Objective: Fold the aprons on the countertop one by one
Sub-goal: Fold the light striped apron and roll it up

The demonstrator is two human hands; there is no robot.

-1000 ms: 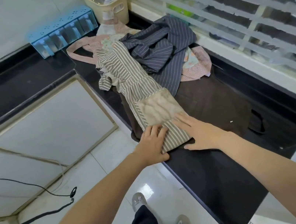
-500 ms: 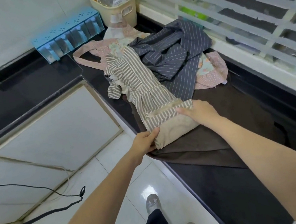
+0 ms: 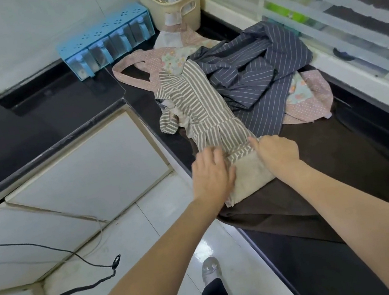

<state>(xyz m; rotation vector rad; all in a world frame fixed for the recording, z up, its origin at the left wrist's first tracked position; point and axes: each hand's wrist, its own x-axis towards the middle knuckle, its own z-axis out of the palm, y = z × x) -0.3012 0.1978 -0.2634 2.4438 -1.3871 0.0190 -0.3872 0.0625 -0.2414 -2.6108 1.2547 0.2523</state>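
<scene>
On the black table [image 3: 307, 257], right at its near edge, the beige striped apron [image 3: 204, 110] lies stretched out with its lower end turned up into a fold, sitting on top of a brown apron [image 3: 331, 164]. Trouble could come from that edge: the folded end hangs close to the drop, and a push toward the floor side might slide it off, or drag the brown cloth along with it. The loose straps up top could also bunch as the fold rolls on. Now the hands: left hand [image 3: 211, 172] lies flat, fingers spread a little, pressing the left side of the fold; it looks a touch blurred. Right hand [image 3: 278, 152] presses the right side, fingers reaching onto the striped band, thumb out, seemingly pinching nothing. Beyond them wait the navy pinstriped apron [image 3: 260, 73] and a pink dotted apron [image 3: 313, 100], heaped near the window.
</scene>
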